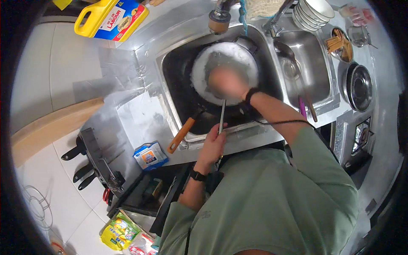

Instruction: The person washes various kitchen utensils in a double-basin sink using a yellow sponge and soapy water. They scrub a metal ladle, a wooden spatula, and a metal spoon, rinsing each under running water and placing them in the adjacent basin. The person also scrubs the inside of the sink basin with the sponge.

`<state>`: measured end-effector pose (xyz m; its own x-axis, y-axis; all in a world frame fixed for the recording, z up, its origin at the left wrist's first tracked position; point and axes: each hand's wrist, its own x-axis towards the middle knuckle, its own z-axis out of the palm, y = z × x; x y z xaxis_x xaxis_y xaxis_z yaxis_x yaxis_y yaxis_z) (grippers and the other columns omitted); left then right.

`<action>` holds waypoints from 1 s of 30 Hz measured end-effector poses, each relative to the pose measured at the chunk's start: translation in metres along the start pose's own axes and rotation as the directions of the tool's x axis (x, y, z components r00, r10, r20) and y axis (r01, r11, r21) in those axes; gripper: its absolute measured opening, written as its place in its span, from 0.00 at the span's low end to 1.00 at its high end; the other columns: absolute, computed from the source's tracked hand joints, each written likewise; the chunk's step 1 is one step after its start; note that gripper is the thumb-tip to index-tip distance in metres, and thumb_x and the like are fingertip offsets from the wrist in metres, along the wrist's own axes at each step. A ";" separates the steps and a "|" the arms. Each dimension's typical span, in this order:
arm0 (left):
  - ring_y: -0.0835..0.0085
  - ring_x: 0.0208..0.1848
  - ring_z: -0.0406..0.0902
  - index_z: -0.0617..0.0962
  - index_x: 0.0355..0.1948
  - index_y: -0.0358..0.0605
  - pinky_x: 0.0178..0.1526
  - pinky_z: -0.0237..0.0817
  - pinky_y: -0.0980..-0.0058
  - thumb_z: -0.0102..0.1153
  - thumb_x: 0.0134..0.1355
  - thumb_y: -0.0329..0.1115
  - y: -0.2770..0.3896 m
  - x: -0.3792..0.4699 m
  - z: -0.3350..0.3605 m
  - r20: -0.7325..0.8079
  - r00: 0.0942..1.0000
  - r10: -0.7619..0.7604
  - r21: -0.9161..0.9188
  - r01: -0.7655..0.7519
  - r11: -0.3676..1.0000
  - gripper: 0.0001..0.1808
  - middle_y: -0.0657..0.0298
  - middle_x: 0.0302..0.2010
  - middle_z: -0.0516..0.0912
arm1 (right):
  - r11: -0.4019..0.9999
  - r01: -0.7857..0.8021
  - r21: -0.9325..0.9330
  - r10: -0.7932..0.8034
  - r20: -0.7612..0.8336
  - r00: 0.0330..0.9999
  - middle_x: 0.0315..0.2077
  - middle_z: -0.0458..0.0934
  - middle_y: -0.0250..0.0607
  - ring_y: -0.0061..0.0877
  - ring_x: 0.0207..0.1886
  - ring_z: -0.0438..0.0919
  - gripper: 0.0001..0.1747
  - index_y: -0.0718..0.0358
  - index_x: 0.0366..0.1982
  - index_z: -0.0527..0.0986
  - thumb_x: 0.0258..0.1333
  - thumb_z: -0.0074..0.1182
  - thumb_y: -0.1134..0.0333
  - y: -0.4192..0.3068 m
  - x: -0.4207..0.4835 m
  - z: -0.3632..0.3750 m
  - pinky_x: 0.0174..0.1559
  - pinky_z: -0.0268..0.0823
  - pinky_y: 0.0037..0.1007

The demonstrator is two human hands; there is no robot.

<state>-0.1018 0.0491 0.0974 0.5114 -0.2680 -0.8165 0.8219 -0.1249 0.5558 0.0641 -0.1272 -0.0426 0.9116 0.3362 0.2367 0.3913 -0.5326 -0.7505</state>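
A large round pan with whitish suds or liquid in it sits in the left sink basin. My right hand is over the middle of the pan, blurred, so its fingers and anything in them cannot be made out. My left hand, at the sink's front edge, is closed around a thin metal handle that runs up to the pan's near side. An orange-brown wooden handle leans over the basin's front left rim, left of my left hand.
A faucet hangs over the basin's far side. The right basin holds a ladle with long handles beside it. Stacked bowls and metal plates stand right. A yellow detergent jug, a blue-white packet and a knife rack are left.
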 end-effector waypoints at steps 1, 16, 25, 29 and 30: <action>0.86 0.14 0.58 0.69 0.62 0.49 0.15 0.51 0.82 0.47 0.71 0.35 -0.009 0.003 0.001 -0.016 1.000 0.017 0.010 -0.017 1.000 0.19 0.76 0.19 0.65 | 0.983 -0.168 0.070 0.165 0.046 0.985 0.41 0.83 0.46 0.43 0.50 0.78 0.17 0.58 0.40 0.82 0.60 0.53 0.55 0.002 0.002 0.001 0.56 0.68 0.39; 0.43 0.38 0.80 0.67 0.60 0.36 0.39 0.70 0.55 0.48 0.69 0.35 -0.028 0.043 -0.004 -0.169 0.827 0.537 0.708 -0.277 0.649 0.22 0.44 0.35 0.83 | 0.663 -0.739 0.116 0.748 -0.115 0.653 0.30 0.81 0.60 0.55 0.37 0.80 0.22 0.66 0.35 0.78 0.67 0.40 0.56 0.002 -0.005 0.050 0.45 0.71 0.51; 0.82 0.15 0.63 0.71 0.57 0.43 0.16 0.53 0.78 0.49 0.69 0.36 0.002 0.023 -0.002 -0.153 0.983 0.100 -0.006 -0.102 0.995 0.17 0.72 0.19 0.67 | 0.816 -0.573 -0.084 0.545 -0.219 0.809 0.31 0.83 0.50 0.49 0.35 0.81 0.13 0.61 0.38 0.79 0.57 0.52 0.62 0.008 -0.015 -0.005 0.42 0.72 0.49; 0.86 0.17 0.61 0.73 0.57 0.50 0.17 0.54 0.82 0.48 0.70 0.39 -0.005 0.022 -0.001 -0.127 0.990 0.062 -0.059 -0.070 0.996 0.16 0.74 0.20 0.66 | 0.870 -0.155 -0.467 0.122 -0.101 0.987 0.32 0.83 0.49 0.44 0.35 0.82 0.13 0.59 0.41 0.80 0.54 0.51 0.69 0.035 -0.026 -0.009 0.40 0.72 0.47; 0.85 0.17 0.61 0.73 0.57 0.49 0.17 0.55 0.82 0.48 0.70 0.38 -0.006 0.023 -0.001 -0.123 0.991 0.061 -0.065 -0.070 0.995 0.16 0.74 0.20 0.66 | 0.832 -0.214 -0.512 0.235 -0.024 0.972 0.32 0.83 0.48 0.43 0.35 0.82 0.13 0.59 0.40 0.81 0.54 0.50 0.69 0.040 -0.025 -0.011 0.39 0.72 0.46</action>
<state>-0.0946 0.0449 0.0753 0.5877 -0.1558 -0.7939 0.7988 -0.0437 0.6000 0.0583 -0.1650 -0.0716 0.9807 0.1829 0.0689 0.1954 -0.9127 -0.3589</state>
